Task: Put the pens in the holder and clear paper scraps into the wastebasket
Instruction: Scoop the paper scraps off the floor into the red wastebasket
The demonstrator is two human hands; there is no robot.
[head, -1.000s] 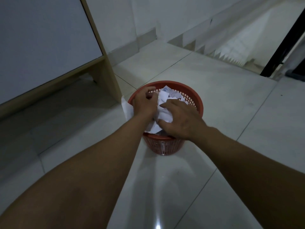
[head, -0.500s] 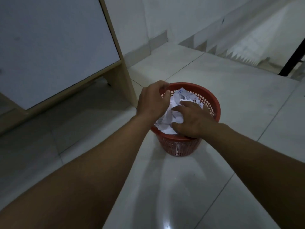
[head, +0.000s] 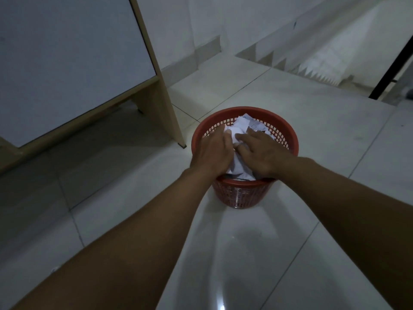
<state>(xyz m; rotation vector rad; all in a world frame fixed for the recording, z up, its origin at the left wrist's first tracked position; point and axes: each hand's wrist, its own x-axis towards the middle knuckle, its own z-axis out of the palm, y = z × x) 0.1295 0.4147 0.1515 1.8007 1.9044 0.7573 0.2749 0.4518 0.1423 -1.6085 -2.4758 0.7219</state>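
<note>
- Your left hand [head: 213,151] and right hand [head: 262,153] press flat, fingers straight, on crumpled paper scraps [head: 240,130], gripping nothing
- Uneven pressing could tip the wastebasket [head: 243,194]

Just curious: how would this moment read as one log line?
step: pressing paper down | left hand: flat on paper | right hand: flat on paper | wastebasket: on floor, full

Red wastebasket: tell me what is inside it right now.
The red wastebasket holds crumpled white paper, piled to about rim height. The left hand and right hand press flat on the pile. Anything beneath the paper is covered.
</note>
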